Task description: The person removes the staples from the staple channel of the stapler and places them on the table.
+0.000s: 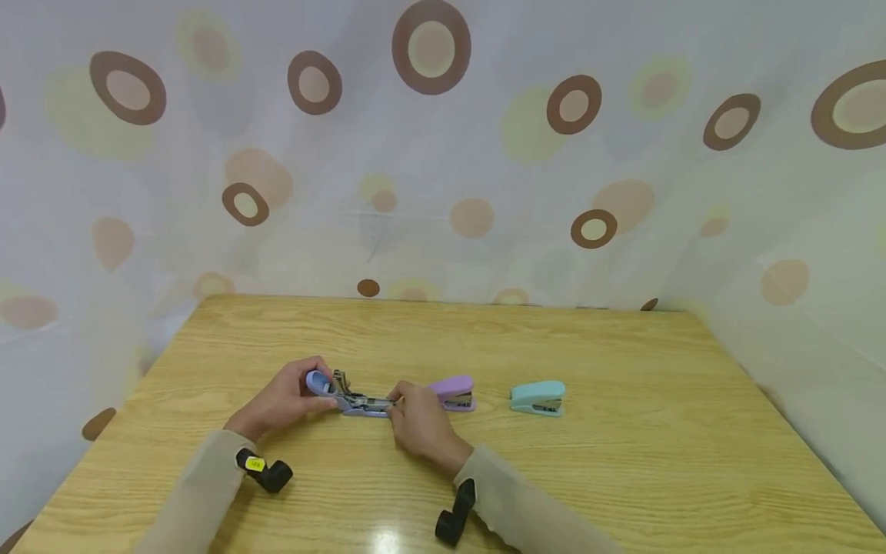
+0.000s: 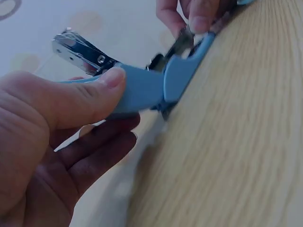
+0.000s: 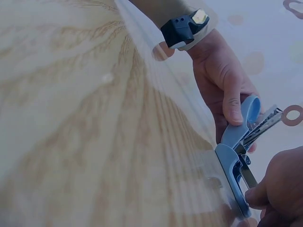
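Observation:
A blue stapler (image 1: pixel 367 412) lies opened wide on the wooden table, its top cover folded back and its metal parts exposed. The left hand (image 1: pixel 287 396) pinches the raised cover between thumb and fingers; in the left wrist view that thumb presses the blue cover (image 2: pixel 139 87). At the other end, the right hand (image 1: pixel 424 422) holds the front of the base and metal channel with its fingertips. The right wrist view shows the blue base (image 3: pixel 229 163) against the table, with the right hand (image 3: pixel 281 184) at its tip and the left hand (image 3: pixel 225 80) on the cover.
A purple stapler (image 1: pixel 453 391) lies just behind the right hand, partly hidden by it. Farther right on the table (image 1: pixel 623 462) is a turquoise stapler (image 1: pixel 537 397). A patterned cloth (image 1: pixel 484 177) hangs behind the table.

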Motion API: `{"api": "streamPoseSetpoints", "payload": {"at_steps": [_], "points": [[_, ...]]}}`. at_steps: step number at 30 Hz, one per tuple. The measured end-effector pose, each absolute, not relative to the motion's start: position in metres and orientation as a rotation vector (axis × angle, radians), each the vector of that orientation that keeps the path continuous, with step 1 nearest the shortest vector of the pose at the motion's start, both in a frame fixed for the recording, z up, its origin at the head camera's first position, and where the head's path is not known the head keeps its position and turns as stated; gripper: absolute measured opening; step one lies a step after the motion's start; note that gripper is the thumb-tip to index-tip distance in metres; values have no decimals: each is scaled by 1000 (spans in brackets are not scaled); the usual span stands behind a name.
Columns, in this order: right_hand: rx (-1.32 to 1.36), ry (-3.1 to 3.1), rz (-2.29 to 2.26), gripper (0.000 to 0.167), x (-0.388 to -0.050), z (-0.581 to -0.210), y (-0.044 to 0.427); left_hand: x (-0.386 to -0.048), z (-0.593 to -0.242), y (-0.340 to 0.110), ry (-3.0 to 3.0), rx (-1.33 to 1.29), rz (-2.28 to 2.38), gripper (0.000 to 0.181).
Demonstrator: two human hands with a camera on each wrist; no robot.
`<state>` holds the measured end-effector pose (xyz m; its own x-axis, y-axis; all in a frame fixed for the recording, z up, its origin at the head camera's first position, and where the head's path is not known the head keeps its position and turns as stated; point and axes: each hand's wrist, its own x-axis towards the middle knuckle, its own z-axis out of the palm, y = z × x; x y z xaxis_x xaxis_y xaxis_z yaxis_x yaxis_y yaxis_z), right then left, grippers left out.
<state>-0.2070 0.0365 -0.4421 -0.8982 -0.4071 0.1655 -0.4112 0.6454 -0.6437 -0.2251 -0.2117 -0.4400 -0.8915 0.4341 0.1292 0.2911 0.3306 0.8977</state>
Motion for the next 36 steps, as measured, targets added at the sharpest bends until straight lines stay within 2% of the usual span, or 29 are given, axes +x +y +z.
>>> {"api": "streamPoseSetpoints", "payload": {"at_steps": [8, 17, 29, 36], "points": [[744, -2857, 1066, 11, -206, -440, 37, -225, -444, -212, 2463, 638, 1585, 25], [970, -2875, 961, 22, -211, -437, 41, -222, -443, -211, 2541, 654, 1507, 25], [1113, -2863, 734, 17, -218, -423, 40, -221, -439, -211, 2563, 648, 1500, 26], [1334, -2872, 763, 17, -235, -419, 39, -222, -441, -213, 2556, 673, 1509, 26]]}}
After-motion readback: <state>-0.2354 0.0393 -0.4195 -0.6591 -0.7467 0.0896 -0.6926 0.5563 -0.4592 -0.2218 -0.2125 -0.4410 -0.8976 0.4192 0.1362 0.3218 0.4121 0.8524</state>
